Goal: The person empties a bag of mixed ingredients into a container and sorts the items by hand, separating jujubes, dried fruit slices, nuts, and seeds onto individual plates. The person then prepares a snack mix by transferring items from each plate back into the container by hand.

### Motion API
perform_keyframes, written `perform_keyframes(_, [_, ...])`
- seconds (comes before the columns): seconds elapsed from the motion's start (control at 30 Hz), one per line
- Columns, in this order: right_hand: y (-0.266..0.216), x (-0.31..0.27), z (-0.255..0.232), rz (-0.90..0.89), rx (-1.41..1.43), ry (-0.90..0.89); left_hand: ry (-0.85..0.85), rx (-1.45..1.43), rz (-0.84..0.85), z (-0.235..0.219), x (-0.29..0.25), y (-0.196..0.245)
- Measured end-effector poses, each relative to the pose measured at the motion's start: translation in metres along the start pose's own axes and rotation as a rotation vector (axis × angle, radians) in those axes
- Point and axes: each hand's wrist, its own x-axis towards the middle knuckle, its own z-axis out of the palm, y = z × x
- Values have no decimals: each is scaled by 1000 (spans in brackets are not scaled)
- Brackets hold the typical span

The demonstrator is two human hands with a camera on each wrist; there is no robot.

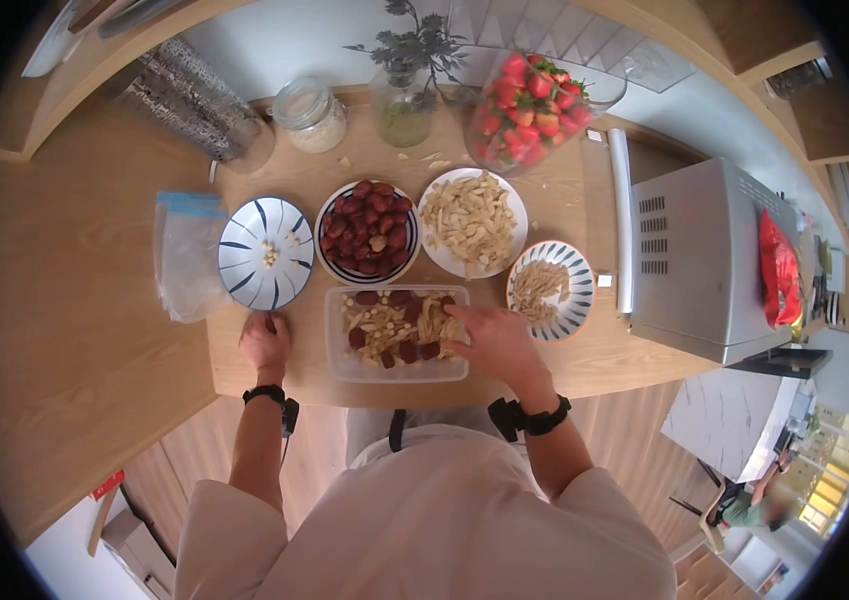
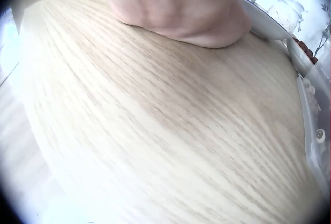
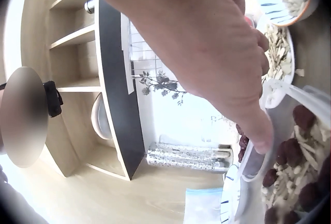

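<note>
A clear plastic container [image 1: 335, 345] near the front edge holds red dates, pale sliced pieces and small white bits. My right hand [image 1: 497, 345] reaches over its right end, with index finger and thumb apart and a date [image 1: 448, 303] close to the index fingertip. Seen from the right wrist, a digit of the right hand [image 3: 222, 63] points down beside the container's rim [image 3: 253, 162]. Fingers curled under, my left hand [image 1: 265, 345] rests on the table just below a blue-striped plate [image 1: 245, 265] bearing a few pale bits. A dark spot shows at its fingertips.
Behind the container stand a bowl of red dates [image 1: 365, 225], a plate of pale slices [image 1: 475, 220] and an orange-rimmed plate [image 1: 575, 315]. Zip bags [image 1: 185, 260] lie left. Farther back are a glass jar [image 1: 310, 115], strawberries [image 1: 535, 110] and, right, a grey appliance [image 1: 685, 260].
</note>
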Motion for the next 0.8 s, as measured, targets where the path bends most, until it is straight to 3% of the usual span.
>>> perform_keyframes(0.03, [0, 0, -2, 39, 14, -73, -9, -9, 0, -2, 0, 1])
perform_keyframes(0.23, [3, -4, 1, 63, 48, -80, -3, 0, 3, 1, 0, -4])
perform_keyframes(0.47, [20, -10, 2, 48, 28, 9, 14, 7, -5, 6, -1, -8])
perform_keyframes(0.57, [24, -4, 1, 82, 0, 58, 42, 17, 10, 9, -2, -9])
perform_keyframes(0.63, [26, 1, 1, 220, 60, 46, 61, 27, 13, 8, -2, -9])
perform_keyframes(0.8, [27, 13, 13, 242, -23, 48, 10, 28, -19, 7, -1, -9])
